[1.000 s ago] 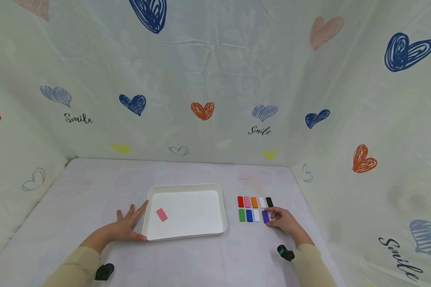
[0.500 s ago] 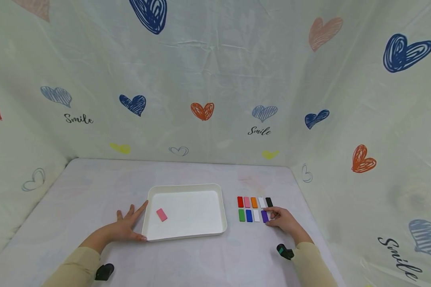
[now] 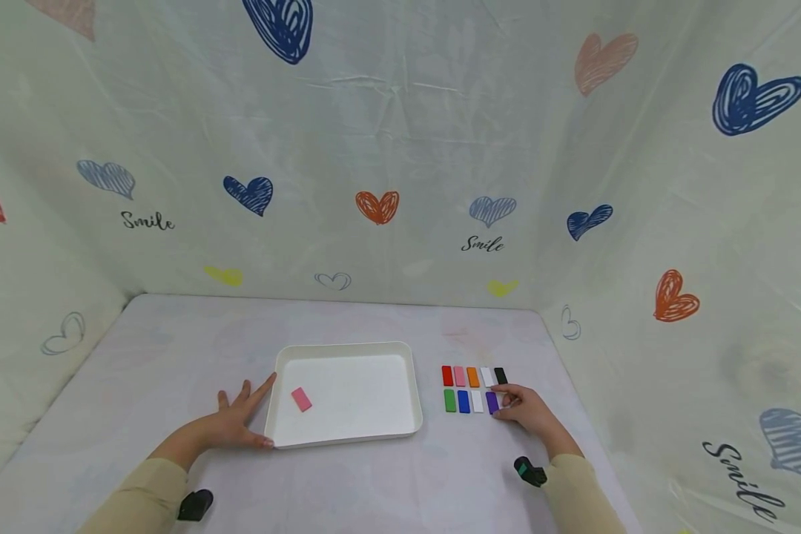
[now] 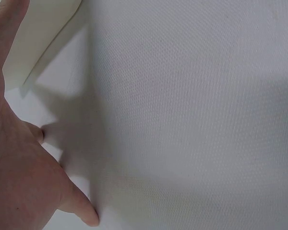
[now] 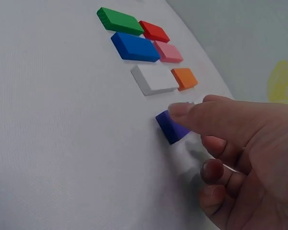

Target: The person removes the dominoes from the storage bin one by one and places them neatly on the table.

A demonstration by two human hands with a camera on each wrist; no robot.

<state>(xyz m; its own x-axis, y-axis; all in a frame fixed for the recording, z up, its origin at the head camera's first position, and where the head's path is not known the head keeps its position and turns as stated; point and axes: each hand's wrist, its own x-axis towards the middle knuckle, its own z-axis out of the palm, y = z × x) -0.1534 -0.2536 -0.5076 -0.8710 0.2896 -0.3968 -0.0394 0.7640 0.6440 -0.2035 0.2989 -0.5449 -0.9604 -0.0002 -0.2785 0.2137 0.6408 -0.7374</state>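
Note:
At the right of the table, my right hand (image 3: pixel 530 411) pinches a small purple rectangular block (image 5: pixel 171 127) between thumb and fingers, low over the cloth. The purple block stands at the right end of the near row, beside a white block (image 5: pixel 153 79), with a narrow gap between them. My left hand (image 3: pixel 230 424) is spread at the left side of a shallow white tray (image 3: pixel 347 441), thumb and a fingertip right at its rim. A pink block (image 3: pixel 301 399) lies tilted inside the tray, toward its left.
In the near row also lie green (image 3: pixel 450 400) and blue (image 3: pixel 463 401) blocks. Behind them stand red (image 3: pixel 447 375), pink (image 3: pixel 460 376), orange (image 3: pixel 472 377), white (image 3: pixel 486 377) and black (image 3: pixel 500 375) ones. A heart-printed curtain (image 3: pixel 400 133) encloses the table's back and sides.
My right hand has shifted very slightly left with the purple block, closer to the white block. The left hand and tray stay put.

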